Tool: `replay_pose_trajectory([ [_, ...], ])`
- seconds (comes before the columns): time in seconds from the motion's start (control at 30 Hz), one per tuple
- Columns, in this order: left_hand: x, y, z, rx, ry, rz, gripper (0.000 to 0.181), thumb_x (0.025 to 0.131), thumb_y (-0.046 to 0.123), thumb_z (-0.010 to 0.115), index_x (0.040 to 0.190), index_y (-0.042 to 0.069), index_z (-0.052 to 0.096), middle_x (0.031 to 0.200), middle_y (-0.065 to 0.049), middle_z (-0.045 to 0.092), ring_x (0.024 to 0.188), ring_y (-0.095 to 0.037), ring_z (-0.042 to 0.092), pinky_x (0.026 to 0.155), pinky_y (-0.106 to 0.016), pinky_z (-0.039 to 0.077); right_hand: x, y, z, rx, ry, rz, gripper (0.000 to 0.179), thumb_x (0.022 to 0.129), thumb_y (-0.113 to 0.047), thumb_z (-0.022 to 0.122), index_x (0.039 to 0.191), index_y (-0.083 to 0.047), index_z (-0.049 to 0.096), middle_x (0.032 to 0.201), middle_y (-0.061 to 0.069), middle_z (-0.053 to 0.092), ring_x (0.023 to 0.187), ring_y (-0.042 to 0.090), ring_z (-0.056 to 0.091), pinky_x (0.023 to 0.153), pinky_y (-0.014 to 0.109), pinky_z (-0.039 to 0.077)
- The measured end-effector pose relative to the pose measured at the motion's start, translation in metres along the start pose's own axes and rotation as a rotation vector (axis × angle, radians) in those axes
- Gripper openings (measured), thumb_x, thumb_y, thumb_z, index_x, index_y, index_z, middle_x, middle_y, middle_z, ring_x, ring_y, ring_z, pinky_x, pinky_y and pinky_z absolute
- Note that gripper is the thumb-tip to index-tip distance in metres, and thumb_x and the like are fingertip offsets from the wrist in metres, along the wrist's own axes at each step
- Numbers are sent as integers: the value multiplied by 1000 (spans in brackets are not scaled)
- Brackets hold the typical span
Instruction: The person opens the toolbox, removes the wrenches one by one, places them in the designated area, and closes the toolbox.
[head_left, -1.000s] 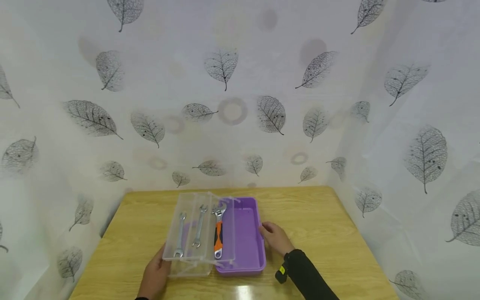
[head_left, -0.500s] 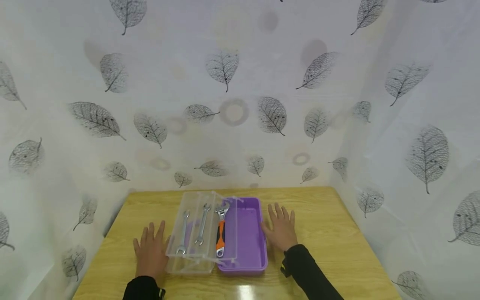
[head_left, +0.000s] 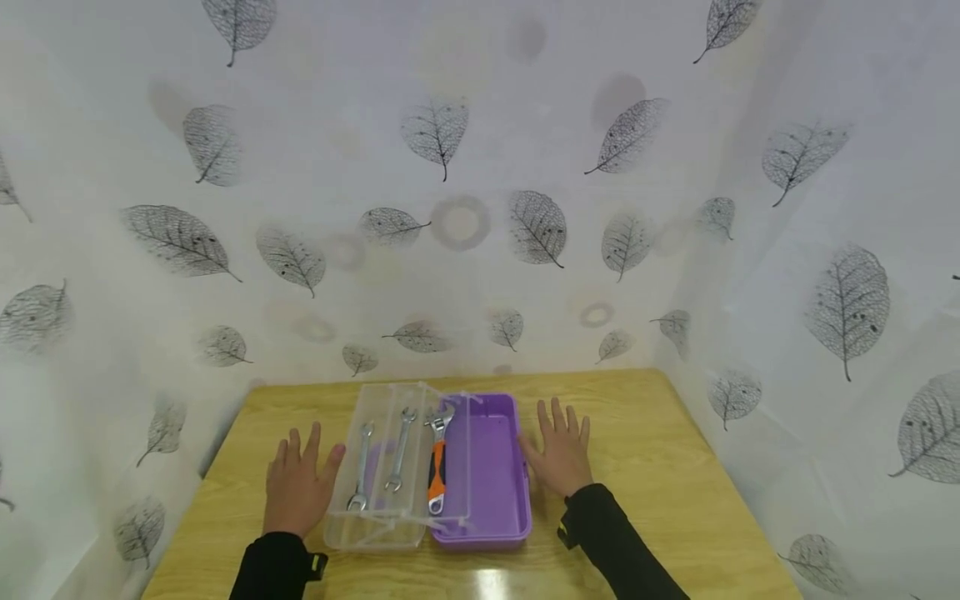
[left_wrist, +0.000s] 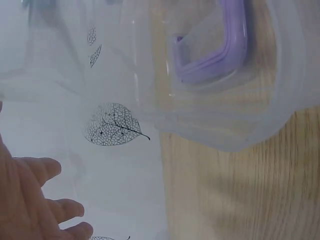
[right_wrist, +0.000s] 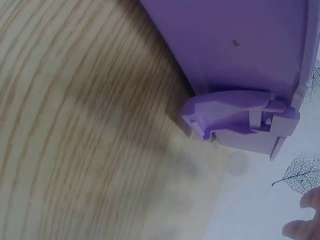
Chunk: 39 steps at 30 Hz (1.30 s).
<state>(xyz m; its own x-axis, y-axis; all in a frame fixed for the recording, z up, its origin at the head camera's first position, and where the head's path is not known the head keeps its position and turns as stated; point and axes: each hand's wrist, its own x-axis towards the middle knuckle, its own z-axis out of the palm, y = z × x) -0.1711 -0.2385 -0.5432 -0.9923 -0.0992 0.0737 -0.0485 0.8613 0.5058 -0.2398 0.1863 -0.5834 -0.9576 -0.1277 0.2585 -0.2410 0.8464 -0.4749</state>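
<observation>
Grip: none on either side. Left hand and right hand both spread their fingers and hold nothing. We note the left beside the left edge of the clear tray, its thumb tip near that edge. The right lies along the right edge of the purple toolbox base; we cannot tell whether its thumb touches the rim. We judge that the pair flanks the set because both outer edges are easily reached from there.

Base sits near the middle of the table, just short of the far edge, well apart from the left and right edges. Tray reaches out over the base's left edge, presumably so that tools and base floor both lie in plain sight. Below its left part the clear lid lies folded back on the table, perhaps steadying that side.

Wrenches run lengthwise, near edge to far edge, likely because the long channels suit them. Whether the adjustable wrench lies inside the tray or beneath it, we cannot be sure.

Counts: two hands; one base, one tray, one lid; two open-end wrenches, left open-end wrench and middle open-end wrench; one adjustable, orange-and-black handled; three tools altogether. Left wrist view gives us one purple carrying handle, seen through clear plastic. Right wrist view gives one purple latch on the base's wall.
</observation>
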Motion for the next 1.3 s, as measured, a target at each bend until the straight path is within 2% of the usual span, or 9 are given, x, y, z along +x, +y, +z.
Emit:
replay_pose_trajectory([
  [0.2,-9,24,-15,-24,-47,-42,85,108,61,35,164,-1,17,164,-40,6,150,-61,4,116,-76,11,-1,7,0,30,9,8,80,102,-53,56,160,-2,35,166,28,26,152,54,18,120,73,0],
  [0.3,-22,55,-23,-27,10,-32,76,107,54,49,159,0,35,158,-36,31,146,-57,24,114,-73,27,-2,11,1,72,-18,49,79,103,-51,56,161,-1,32,167,28,23,152,53,18,121,70,-2],
  [0.43,-39,105,-14,30,116,85,42,100,36,66,126,3,70,110,-15,68,105,-36,63,86,-52,55,-4,17,1,117,-51,101,79,104,-49,54,161,0,30,167,29,21,151,53,21,123,68,0],
  [0.53,-49,133,5,78,110,187,23,95,30,72,102,9,78,82,1,68,72,-14,62,60,-34,53,-5,17,1,160,-55,118,77,105,-47,55,160,1,31,166,30,22,149,54,24,123,67,7],
  [0.6,-53,145,18,115,72,225,19,92,30,76,90,11,78,71,4,65,60,-9,56,50,-29,47,-7,17,1,191,-53,132,76,104,-45,56,160,2,31,165,31,24,149,54,25,123,67,13],
  [0.77,-53,157,40,246,-17,199,35,87,35,81,68,12,65,58,1,55,51,-16,54,44,-35,42,-14,19,3,205,-54,182,76,103,-41,60,158,3,33,162,31,30,147,52,30,118,68,28],
  [0.9,-47,160,48,300,-44,213,40,85,36,84,63,12,60,56,-1,56,50,-21,56,44,-39,46,-18,24,6,208,-45,213,72,102,-38,63,156,3,37,157,31,37,144,51,35,115,66,34],
  [1.17,-40,168,63,487,31,310,37,76,30,88,64,8,62,56,-5,58,50,-23,59,45,-41,51,-23,32,13,248,-20,202,68,100,-35,67,152,1,42,151,29,43,139,49,42,111,65,40],
  [1.3,-39,171,72,503,95,319,30,73,18,86,62,7,60,56,-7,59,50,-25,60,44,-42,51,-23,36,15,249,-18,173,66,99,-33,68,150,1,43,149,28,45,137,48,45,110,63,43],
])
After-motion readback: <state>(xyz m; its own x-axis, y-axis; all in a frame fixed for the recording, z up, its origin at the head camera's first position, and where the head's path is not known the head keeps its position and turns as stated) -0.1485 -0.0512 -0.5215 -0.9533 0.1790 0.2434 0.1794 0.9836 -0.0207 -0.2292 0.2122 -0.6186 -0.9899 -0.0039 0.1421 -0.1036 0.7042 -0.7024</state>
